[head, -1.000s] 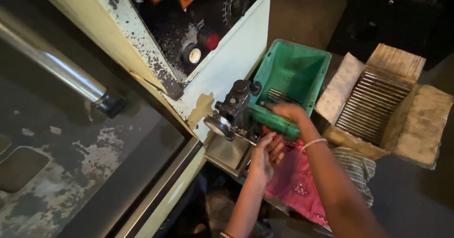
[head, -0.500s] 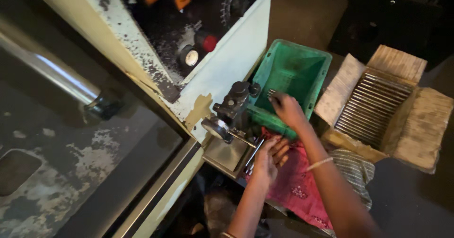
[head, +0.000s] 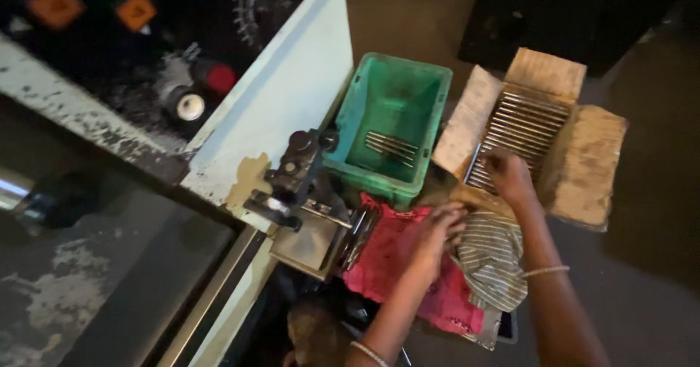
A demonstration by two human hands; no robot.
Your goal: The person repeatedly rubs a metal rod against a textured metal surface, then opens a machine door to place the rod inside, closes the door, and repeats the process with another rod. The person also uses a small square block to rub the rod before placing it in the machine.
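Observation:
My right hand [head: 507, 174] reaches into the open cardboard box [head: 583, 170], its curled fingers on the row of thin metal rods [head: 521, 130] lying there. Whether it grips a rod is hidden. My left hand [head: 437, 228] rests on a pink cloth [head: 386, 254] beside a striped cloth [head: 492, 257], holding nothing. A green plastic crate [head: 408, 82] stands left of the box with several metal rods [head: 390, 144] on its floor. A dark metal fixture [head: 299, 170] is mounted on the machine's edge, left of my left hand.
A pale, paint-chipped machine body [head: 284, 97] fills the left, with a dark control panel carrying orange buttons [head: 135, 11], a red knob [head: 219, 77] and a white knob [head: 189, 106]. A dark cabinet [head: 576, 9] stands behind the box on the brown floor [head: 656, 287].
My right hand left the green crate and moved right to the rods in the cardboard box. My left hand stayed on the pink cloth. The view shifted right.

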